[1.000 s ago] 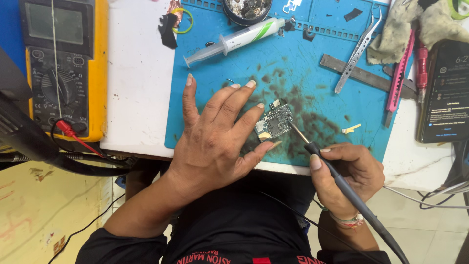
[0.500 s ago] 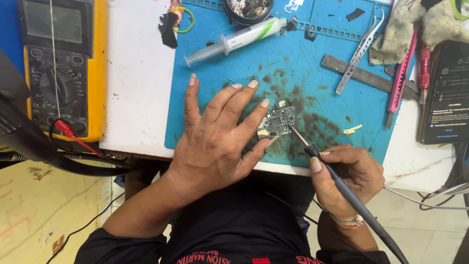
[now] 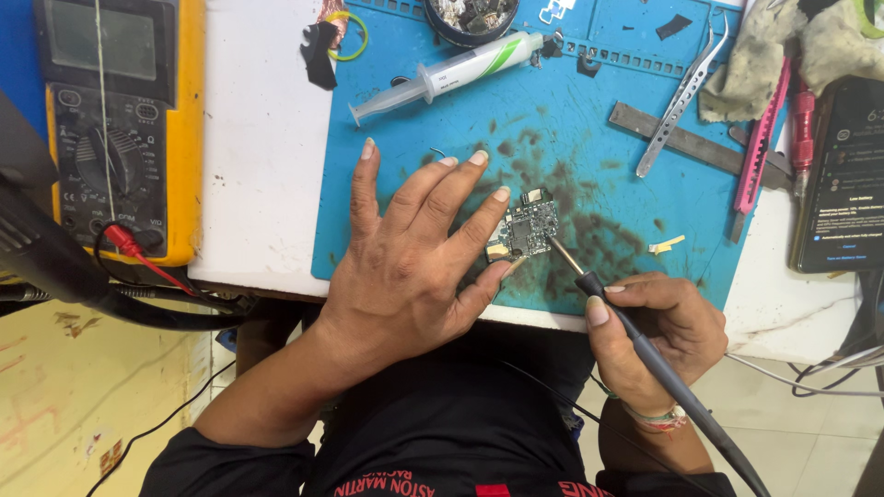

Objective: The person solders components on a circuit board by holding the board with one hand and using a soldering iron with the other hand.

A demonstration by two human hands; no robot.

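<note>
Left hand (image 3: pixel 414 267) spread flat on the blue mat (image 3: pixel 589 138), fingertips pinning the small circuit board (image 3: pixel 523 227) mid-mat. Right hand (image 3: pixel 658 331), at 4 o'clock from board, grips soldering iron (image 3: pixel 645 345), tip touching board's edge. Syringe (image 3: pixel 442 74) at 11 o'clock.

I count 2 hands of mine over the bench: my left hand (image 3: pixel 414 267) and my right hand (image 3: pixel 658 336). There is 1 small circuit board (image 3: pixel 523 227) and 1 soldering iron (image 3: pixel 645 354). I see 1 blue work mat (image 3: pixel 589 120), 1 yellow multimeter (image 3: pixel 115 120) with 1 red probe plug (image 3: pixel 124 239) in it, and 1 syringe (image 3: pixel 442 74) with a green-striped barrel. There is 1 pair of metal tweezers (image 3: pixel 680 97), 1 flat metal bar (image 3: pixel 686 140), 1 pink tool (image 3: pixel 760 138), 1 red-handled tool (image 3: pixel 803 120), 1 phone (image 3: pixel 843 179), 1 dirty cloth (image 3: pixel 792 46), 1 round dish of small parts (image 3: pixel 470 18) and 1 green rubber band (image 3: pixel 352 35).
</note>
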